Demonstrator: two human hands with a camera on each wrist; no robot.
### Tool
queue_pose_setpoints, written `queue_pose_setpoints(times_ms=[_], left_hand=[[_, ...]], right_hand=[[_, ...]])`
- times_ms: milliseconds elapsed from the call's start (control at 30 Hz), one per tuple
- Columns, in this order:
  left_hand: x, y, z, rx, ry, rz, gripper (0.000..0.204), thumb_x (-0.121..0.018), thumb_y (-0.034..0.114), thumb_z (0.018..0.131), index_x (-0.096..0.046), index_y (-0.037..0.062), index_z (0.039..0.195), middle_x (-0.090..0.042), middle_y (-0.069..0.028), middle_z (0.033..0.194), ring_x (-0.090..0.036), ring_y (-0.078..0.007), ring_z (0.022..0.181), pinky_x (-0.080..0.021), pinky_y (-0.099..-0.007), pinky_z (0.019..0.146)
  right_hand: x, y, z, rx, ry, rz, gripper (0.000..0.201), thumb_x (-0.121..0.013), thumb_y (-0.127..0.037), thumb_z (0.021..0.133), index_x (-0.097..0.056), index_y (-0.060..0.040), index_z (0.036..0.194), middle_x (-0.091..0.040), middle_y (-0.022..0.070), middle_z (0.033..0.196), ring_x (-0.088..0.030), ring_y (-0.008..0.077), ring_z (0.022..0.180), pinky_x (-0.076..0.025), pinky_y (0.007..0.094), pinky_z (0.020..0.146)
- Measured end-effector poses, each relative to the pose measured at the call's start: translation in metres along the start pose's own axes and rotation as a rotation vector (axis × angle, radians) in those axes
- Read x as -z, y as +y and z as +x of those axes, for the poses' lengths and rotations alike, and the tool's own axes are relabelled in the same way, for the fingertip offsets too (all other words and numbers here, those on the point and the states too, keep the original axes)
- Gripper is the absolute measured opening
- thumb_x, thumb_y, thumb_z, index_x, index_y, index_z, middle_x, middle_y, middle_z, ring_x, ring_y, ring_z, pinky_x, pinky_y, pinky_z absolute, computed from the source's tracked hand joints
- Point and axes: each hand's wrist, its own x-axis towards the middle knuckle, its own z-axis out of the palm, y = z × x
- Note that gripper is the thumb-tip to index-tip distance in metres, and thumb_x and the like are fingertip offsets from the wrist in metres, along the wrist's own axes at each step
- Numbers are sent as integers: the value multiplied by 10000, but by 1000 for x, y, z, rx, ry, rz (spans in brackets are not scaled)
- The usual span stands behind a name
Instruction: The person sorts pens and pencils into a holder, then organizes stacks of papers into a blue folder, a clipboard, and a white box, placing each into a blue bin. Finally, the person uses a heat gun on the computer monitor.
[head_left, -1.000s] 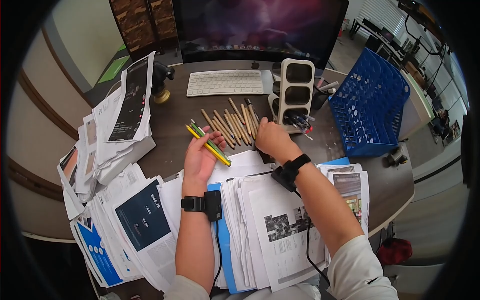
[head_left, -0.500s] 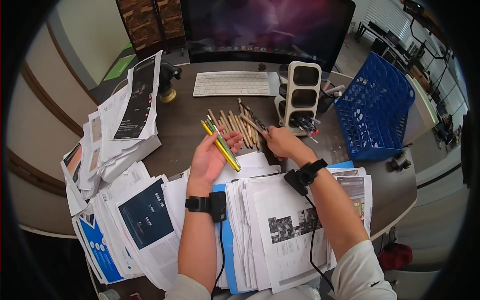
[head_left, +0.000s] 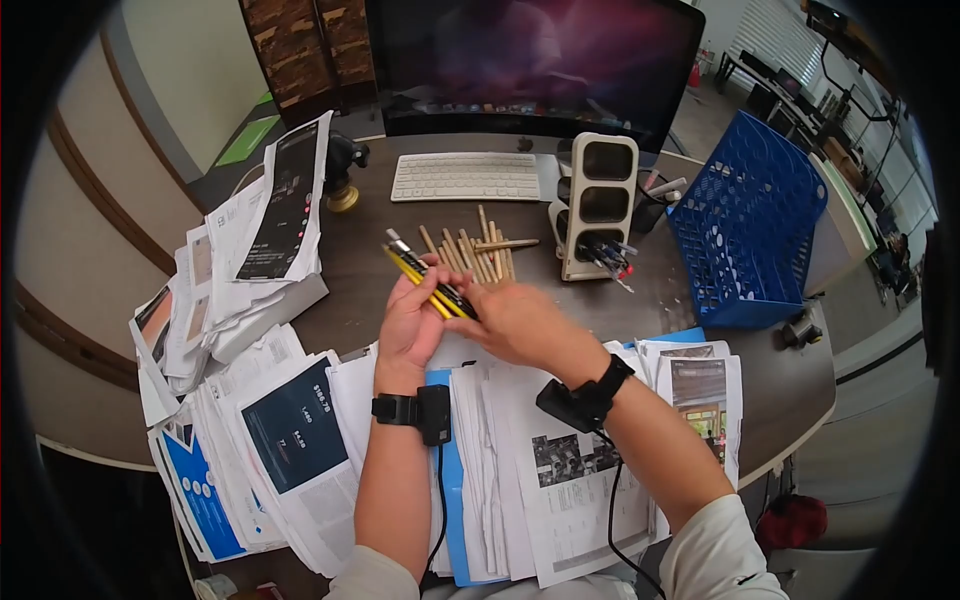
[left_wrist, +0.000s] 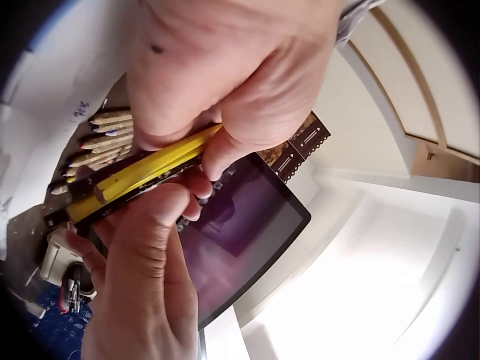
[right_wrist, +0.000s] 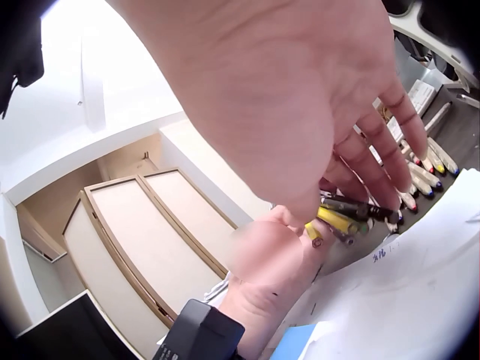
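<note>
My left hand [head_left: 408,335] grips a small bundle of pencils, palm up, with yellow pencils [left_wrist: 157,169] plainest among them. My right hand [head_left: 525,325] has come against the bundle from the right, and its thumb and fingers pinch a dark patterned pencil [right_wrist: 356,210]. That pencil lies alongside the yellow ones. A bit of green shows beneath them in the right wrist view. Just beyond both hands, a pile of natural-wood coloured pencils [head_left: 466,250] lies on the desk, partly hidden by the right hand. One wooden pencil [head_left: 515,244] lies crosswise on top.
A beige pen organiser [head_left: 602,205] with pens stands right of the pile. Behind are a white keyboard [head_left: 465,178] and a monitor [head_left: 530,65]. A blue file rack [head_left: 745,220] stands at right. Paper stacks [head_left: 575,505] cover the desk front and left side.
My right hand has picked up the dark pencil from the pile's right edge and brought it left to the bundle. One wooden pencil has turned crosswise. The left hand keeps its pencils.
</note>
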Motion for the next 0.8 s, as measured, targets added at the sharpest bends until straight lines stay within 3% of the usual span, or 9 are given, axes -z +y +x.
queue_pose_setpoints(times_ms=[100, 200, 267, 333, 400, 467, 533, 600, 800], left_hand=[[-20, 1, -4, -162, -95, 19, 117, -559, 71, 1022, -514, 57, 1129, -603, -111, 1003, -569, -332, 1235, -398, -464, 1160], [-30, -2, -3, -198, -221, 210, 164, -562, 84, 1019, -509, 67, 1173, -615, -199, 1244, -443, -363, 1399, -304, -492, 1213], [-39, -2, -5, -147, -229, 273, 218, -583, 115, 1014, -508, 64, 1212, -607, -201, 1277, -447, -362, 1397, -323, -492, 1199], [-45, 0, -12, -103, -223, 335, 273, -605, 145, 1009, -507, 62, 1250, -598, -204, 1309, -450, -361, 1395, -342, -492, 1185], [-49, 4, -17, -54, -146, 338, 384, -635, 202, 998, -490, 56, 1322, -597, -189, 1314, -483, -352, 1361, -380, -505, 1156], [-22, 10, -10, -71, -210, 256, 397, -617, 211, 1010, -478, 51, 1345, -593, -184, 1316, -525, -340, 1309, -419, -510, 1119], [-10, 14, -8, -106, -23, 210, 360, -589, 206, 1025, -485, 53, 1333, -595, -171, 1295, -561, -323, 1248, -442, -492, 1094], [0, 10, -8, -155, 43, 182, 328, -572, 200, 1032, -497, 51, 1315, -600, -160, 1264, -581, -307, 1204, -468, -468, 1060], [7, 9, -6, -168, 219, 133, 276, -574, 152, 1023, -517, 42, 1269, -621, -158, 1192, -617, -289, 1110, -497, -432, 999]], right_hand=[[-5, -6, 3, -129, 4, 279, 491, -657, -321, 932, -566, 65, 1222, -688, 288, 981, -676, 444, 922, -524, 510, 774], [-15, 9, 3, -143, 115, 526, 427, -626, -244, 919, -570, 54, 1219, -684, 288, 932, -679, 432, 872, -516, 485, 750], [-3, 9, 0, -171, 32, 600, 337, -626, -206, 913, -596, 25, 1156, -674, 255, 846, -671, 358, 780, -508, 441, 708], [17, 5, -14, -194, 30, 736, 315, -645, -210, 898, -640, 28, 1105, -692, 285, 905, -687, 427, 819, -523, 476, 723], [47, 7, -36, -248, 57, 486, 342, -661, -269, 931, -639, 13, 1123, -683, 270, 831, -677, 419, 744, -516, 477, 667], [65, 30, -63, -323, 109, 306, 295, -668, -279, 969, -608, 8, 1009, -619, 138, 688, -563, 215, 573, -446, 393, 553], [92, 46, -89, -499, 178, 214, 284, -667, -258, 969, -587, 15, 957, -612, 172, 664, -576, 270, 566, -445, 401, 554], [105, 69, -105, -612, 229, 82, 301, -682, -278, 941, -591, 9, 920, -682, 268, 821, -674, 454, 812, -521, 511, 707], [98, 123, -96, -692, 215, -129, 284, -702, -208, 874, -682, 60, 965, -684, 304, 877, -672, 471, 880, -542, 512, 797]])
